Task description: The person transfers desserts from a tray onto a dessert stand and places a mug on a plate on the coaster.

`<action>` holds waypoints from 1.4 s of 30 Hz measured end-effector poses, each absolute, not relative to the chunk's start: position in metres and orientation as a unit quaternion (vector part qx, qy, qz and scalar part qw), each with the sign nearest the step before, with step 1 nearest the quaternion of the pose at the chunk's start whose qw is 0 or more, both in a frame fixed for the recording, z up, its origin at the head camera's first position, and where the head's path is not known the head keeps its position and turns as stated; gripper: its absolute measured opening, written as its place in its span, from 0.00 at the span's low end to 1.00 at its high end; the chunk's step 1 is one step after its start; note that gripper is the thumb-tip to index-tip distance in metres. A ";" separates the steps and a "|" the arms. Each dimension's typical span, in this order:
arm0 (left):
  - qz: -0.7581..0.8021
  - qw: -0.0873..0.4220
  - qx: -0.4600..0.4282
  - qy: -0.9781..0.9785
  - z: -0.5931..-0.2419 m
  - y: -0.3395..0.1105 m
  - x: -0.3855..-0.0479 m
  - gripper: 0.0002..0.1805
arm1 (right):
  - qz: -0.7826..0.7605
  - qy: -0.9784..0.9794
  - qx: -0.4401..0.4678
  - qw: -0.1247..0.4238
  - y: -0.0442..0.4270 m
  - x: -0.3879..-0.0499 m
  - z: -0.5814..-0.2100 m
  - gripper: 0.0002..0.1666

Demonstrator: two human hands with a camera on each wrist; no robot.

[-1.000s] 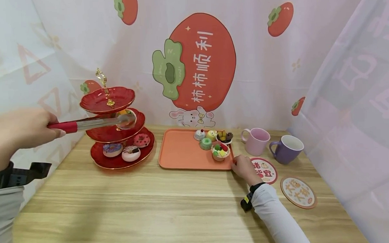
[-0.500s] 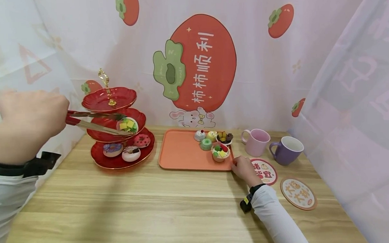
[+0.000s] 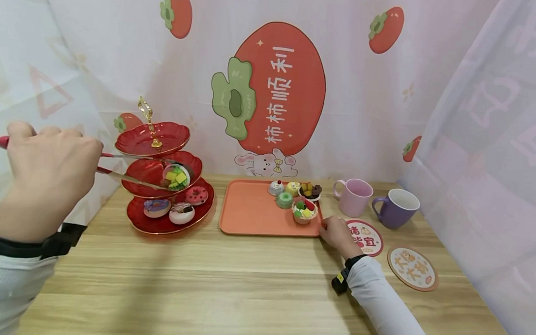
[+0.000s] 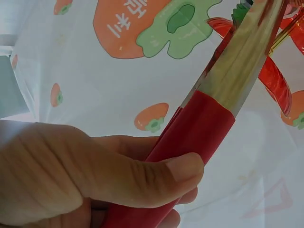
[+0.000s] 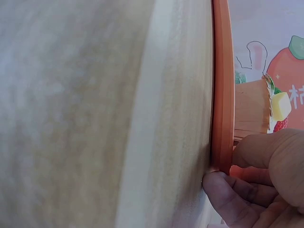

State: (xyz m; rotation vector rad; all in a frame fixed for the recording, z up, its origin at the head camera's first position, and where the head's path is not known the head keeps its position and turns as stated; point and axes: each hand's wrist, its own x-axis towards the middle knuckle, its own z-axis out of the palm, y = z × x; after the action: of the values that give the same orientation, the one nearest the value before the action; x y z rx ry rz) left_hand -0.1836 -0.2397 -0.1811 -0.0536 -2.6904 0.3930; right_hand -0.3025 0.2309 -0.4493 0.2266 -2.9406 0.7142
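My left hand grips a pair of tongs by the red handle, the thumb lying along it in the left wrist view. The metal ends of the tongs stand on either side of a toy fruit tart with yellow and green topping. That tart is at the middle tier of the red three-tier stand, its top tilted towards me; whether it touches the plate I cannot tell. My right hand pinches the near right corner of the orange tray between thumb and fingers, its rim close in the right wrist view.
Several toy cakes stand on the tray's right side, with a fruit tart nearest my right hand. Toy donuts lie on the stand's bottom tier. A pink mug, a purple mug and two round coasters are at the right.
My left hand has turned over and shifted right, so the tongs show both arms around the tart. The tart's topping now faces me. My right hand keeps its hold on the tray corner.
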 end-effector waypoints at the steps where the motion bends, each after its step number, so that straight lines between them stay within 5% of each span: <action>1: 0.132 0.214 -0.019 -0.968 -0.183 -0.241 -0.181 0.18 | 0.234 -0.968 0.075 0.054 0.231 -0.302 -0.450 0.18; 17: 0.036 0.323 -0.009 -0.946 -0.237 -0.266 -0.155 0.10 | 0.226 -0.970 0.071 0.053 0.230 -0.304 -0.450 0.19; 27: 0.013 0.480 -0.045 -0.876 -0.260 -0.257 -0.144 0.05 | 0.228 -0.970 0.072 0.051 0.230 -0.303 -0.448 0.18; 37: -0.032 0.306 0.045 -0.950 -0.269 -0.265 -0.129 0.17 | 0.226 -0.970 0.070 0.049 0.230 -0.303 -0.446 0.17; 42: -0.036 0.199 0.060 -0.977 -0.266 -0.274 -0.130 0.11 | 0.226 -0.971 0.068 0.046 0.231 -0.303 -0.447 0.16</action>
State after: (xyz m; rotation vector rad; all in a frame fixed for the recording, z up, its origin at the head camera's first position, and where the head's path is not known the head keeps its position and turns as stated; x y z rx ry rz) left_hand -0.1301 -0.2737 -0.2659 0.1689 -2.7340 -0.1001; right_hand -0.3027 0.2310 -0.4467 0.2068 -2.9629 0.6883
